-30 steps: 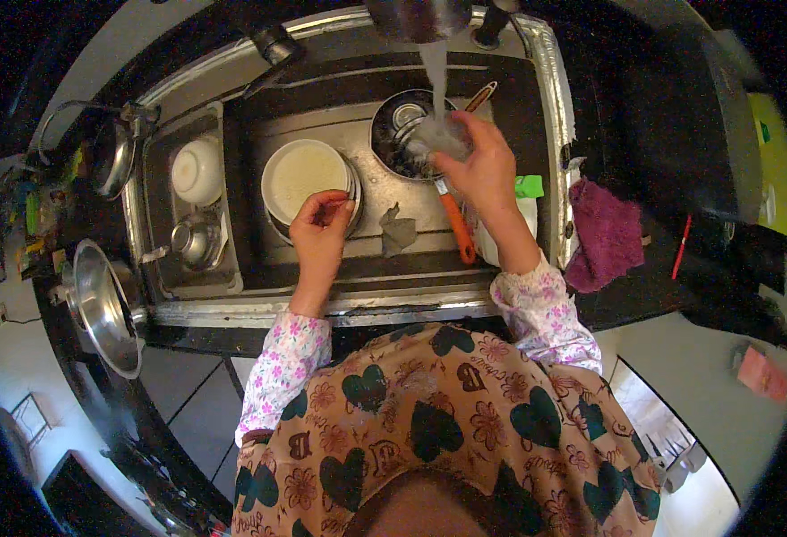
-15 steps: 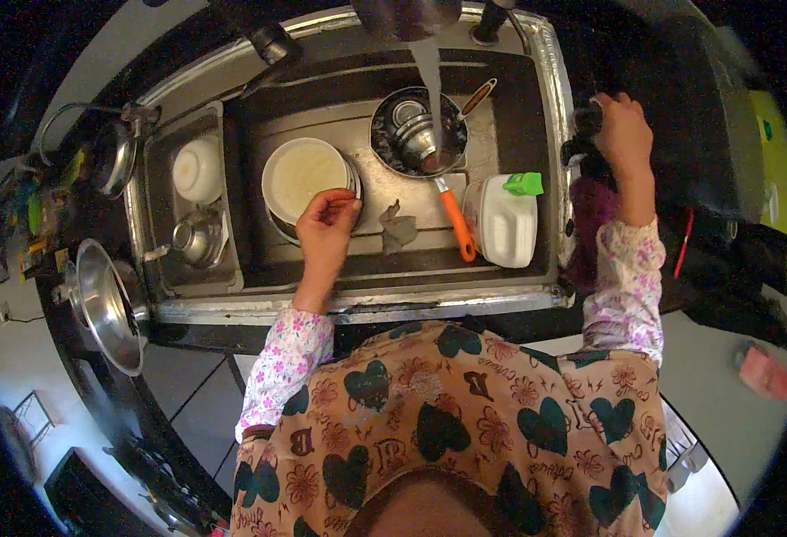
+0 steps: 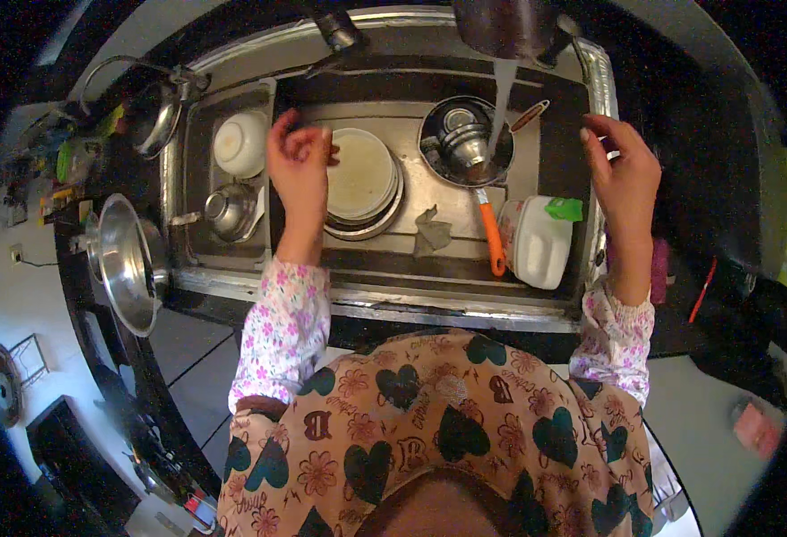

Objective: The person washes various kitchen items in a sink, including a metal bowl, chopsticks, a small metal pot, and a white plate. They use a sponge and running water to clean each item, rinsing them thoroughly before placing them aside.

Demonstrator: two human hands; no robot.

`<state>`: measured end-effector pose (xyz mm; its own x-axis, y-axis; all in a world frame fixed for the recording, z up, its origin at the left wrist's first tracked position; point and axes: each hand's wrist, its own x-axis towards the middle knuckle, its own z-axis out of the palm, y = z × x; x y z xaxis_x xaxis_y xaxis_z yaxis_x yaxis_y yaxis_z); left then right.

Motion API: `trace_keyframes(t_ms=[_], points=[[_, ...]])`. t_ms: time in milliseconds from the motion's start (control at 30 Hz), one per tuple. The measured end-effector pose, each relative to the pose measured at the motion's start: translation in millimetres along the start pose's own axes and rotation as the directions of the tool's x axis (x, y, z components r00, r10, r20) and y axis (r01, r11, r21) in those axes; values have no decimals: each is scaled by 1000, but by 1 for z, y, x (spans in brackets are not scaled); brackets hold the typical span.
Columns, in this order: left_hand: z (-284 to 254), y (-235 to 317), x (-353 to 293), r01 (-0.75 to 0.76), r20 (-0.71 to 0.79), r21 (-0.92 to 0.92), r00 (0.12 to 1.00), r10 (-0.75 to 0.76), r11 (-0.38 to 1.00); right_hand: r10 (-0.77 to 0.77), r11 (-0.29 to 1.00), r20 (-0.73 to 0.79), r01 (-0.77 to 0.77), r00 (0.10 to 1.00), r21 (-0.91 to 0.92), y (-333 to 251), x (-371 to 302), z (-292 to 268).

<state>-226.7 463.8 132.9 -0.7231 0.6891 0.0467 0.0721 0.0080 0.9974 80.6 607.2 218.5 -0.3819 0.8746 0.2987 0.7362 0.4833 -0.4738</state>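
My left hand (image 3: 302, 174) is raised beside a stack of pale plates (image 3: 358, 170), its fingers loosely curled and apart, with nothing visible in them. Above the sink's right rim hovers my right hand (image 3: 626, 170), thumb and fingers bent with a gap between them, holding nothing I can see. Water runs from the tap (image 3: 505, 27) into a dark pan (image 3: 431, 152) holding small steel vessels (image 3: 463, 143). An orange-handled utensil (image 3: 492, 234) leans out of that pan. Right of it lies a white jug with a green cap (image 3: 541, 246).
A grey cloth scrap (image 3: 431, 233) lies on the sink floor. The left compartment holds a white bowl (image 3: 239, 145) and a steel pot (image 3: 230, 210). A large steel basin (image 3: 129, 268) stands left of the sink. A red stick-like object (image 3: 702, 291) lies at the right.
My left hand has left the plate stack's front right edge and moved up and left. My right hand has come away from a dark object beyond the right rim. The view has shifted.
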Motion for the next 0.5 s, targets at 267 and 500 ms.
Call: trace_keyframes(t_ms=[267,500], points=[[21,23,39,-117,11,266,993,118,957,-379,906,-288,416,879,77,-100,43,-3],[31,49,82,-670,333,644,679,654,368,-392,844,-401,497,828,202,-102,52,3]])
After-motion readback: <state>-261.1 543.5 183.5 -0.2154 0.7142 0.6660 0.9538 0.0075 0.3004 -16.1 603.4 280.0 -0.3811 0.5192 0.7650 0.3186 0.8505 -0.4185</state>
